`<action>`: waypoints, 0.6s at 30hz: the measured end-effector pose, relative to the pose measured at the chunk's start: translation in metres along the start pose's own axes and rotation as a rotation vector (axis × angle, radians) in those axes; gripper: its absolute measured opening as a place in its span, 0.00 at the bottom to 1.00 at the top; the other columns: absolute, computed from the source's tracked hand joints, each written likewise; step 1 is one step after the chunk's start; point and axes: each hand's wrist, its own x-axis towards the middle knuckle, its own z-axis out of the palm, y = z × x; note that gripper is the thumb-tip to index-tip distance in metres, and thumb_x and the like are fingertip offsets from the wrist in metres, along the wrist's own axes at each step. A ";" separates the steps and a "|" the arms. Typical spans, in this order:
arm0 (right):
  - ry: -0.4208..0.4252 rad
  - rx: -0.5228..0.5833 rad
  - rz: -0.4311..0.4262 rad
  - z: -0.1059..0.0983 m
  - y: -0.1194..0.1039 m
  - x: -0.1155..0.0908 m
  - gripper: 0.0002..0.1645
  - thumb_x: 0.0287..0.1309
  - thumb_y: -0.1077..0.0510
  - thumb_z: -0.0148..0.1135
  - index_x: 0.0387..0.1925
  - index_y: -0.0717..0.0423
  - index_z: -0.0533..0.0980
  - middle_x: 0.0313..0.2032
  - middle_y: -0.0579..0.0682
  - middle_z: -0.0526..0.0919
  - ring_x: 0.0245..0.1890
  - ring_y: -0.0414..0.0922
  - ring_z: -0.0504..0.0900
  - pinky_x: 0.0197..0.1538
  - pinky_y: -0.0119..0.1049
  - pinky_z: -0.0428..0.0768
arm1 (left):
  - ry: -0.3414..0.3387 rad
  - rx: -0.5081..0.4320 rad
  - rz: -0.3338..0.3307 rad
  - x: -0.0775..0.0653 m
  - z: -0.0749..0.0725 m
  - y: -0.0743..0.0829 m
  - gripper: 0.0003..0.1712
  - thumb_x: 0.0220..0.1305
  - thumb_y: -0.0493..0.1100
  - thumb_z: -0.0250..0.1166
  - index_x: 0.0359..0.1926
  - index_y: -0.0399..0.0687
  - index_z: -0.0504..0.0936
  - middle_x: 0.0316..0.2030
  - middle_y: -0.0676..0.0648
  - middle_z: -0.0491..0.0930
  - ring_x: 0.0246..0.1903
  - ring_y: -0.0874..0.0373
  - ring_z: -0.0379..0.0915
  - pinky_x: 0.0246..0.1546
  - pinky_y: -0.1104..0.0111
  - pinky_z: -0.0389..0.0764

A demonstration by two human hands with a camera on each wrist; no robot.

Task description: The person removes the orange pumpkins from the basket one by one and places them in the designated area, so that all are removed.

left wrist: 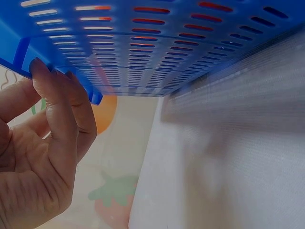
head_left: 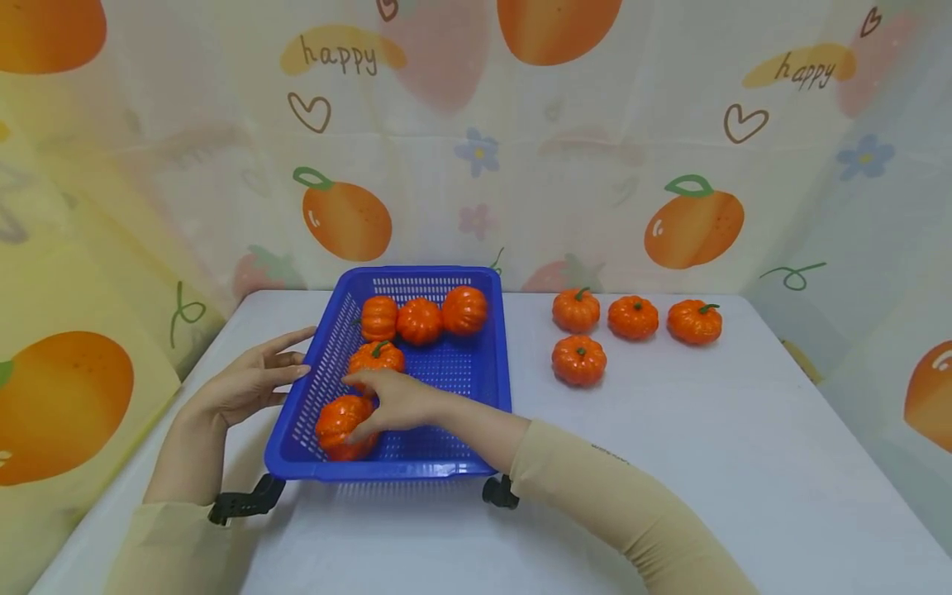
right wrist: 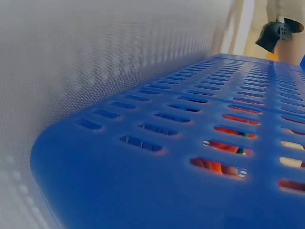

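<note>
Beige sleeves (head_left: 632, 504) front my head view: a blue basket (head_left: 387, 471) on the counter (head_left: 669, 446) holds five orange pumpkins (head_left: 420, 321), with four loose pumpkins (head_left: 579, 360) right of it. My right hand (head_left: 394, 398) grips the basket's nearest pumpkin (head_left: 342, 428). Left wrist: my left hand (head_left: 249, 380), fingers relaxed, touches the rim. Right wrist: orange shows through slots; finger state there, I cannot tell.

Left arm (head_left: 186, 459) points up and forward, left hand (head_left: 249, 380) bent inward at the wrist, fingers kinda spread, slightly bent. Right arm (head_left: 610, 496) stretches across leftward, right hand (head_left: 397, 401) back-side up, thumb and fingers curved.
</note>
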 end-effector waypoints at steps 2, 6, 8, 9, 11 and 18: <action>-0.015 -0.072 0.014 0.001 0.000 -0.001 0.48 0.50 0.45 0.73 0.72 0.44 0.64 0.63 0.51 0.74 0.61 0.46 0.73 0.65 0.39 0.73 | -0.002 -0.007 0.001 0.000 0.000 0.000 0.41 0.74 0.40 0.54 0.79 0.49 0.42 0.43 0.59 0.80 0.42 0.63 0.81 0.45 0.64 0.83; -0.018 -0.117 0.027 0.002 0.001 -0.002 0.40 0.48 0.45 0.75 0.62 0.48 0.70 0.55 0.48 0.77 0.53 0.42 0.73 0.59 0.33 0.74 | -0.003 -0.020 -0.001 -0.001 0.000 0.000 0.42 0.74 0.40 0.54 0.79 0.49 0.42 0.42 0.59 0.80 0.42 0.63 0.81 0.45 0.65 0.84; -0.010 -0.081 0.025 0.000 0.002 -0.003 0.35 0.47 0.47 0.76 0.55 0.51 0.71 0.48 0.47 0.78 0.46 0.40 0.74 0.51 0.28 0.75 | -0.002 -0.023 -0.001 -0.001 0.000 0.000 0.42 0.74 0.40 0.54 0.79 0.49 0.42 0.42 0.59 0.80 0.41 0.63 0.81 0.45 0.65 0.84; -0.007 -0.064 0.020 0.000 0.002 -0.003 0.34 0.47 0.48 0.77 0.52 0.52 0.70 0.45 0.47 0.78 0.43 0.39 0.75 0.47 0.26 0.76 | -0.002 -0.023 0.000 -0.001 0.001 0.000 0.41 0.74 0.40 0.54 0.79 0.49 0.42 0.42 0.59 0.80 0.41 0.64 0.81 0.45 0.65 0.83; -0.010 -0.039 0.027 -0.001 0.002 -0.004 0.32 0.46 0.49 0.78 0.48 0.52 0.68 0.39 0.47 0.77 0.37 0.39 0.74 0.41 0.24 0.75 | -0.001 -0.023 0.000 -0.001 0.001 0.001 0.41 0.74 0.40 0.54 0.79 0.48 0.42 0.42 0.59 0.80 0.41 0.64 0.81 0.45 0.65 0.83; -0.006 -0.207 -0.005 0.000 0.002 -0.004 0.34 0.45 0.46 0.78 0.52 0.52 0.73 0.43 0.46 0.81 0.40 0.37 0.75 0.46 0.25 0.75 | 0.001 -0.014 -0.004 -0.001 0.001 0.001 0.42 0.74 0.40 0.55 0.79 0.49 0.42 0.42 0.59 0.80 0.42 0.64 0.80 0.45 0.65 0.83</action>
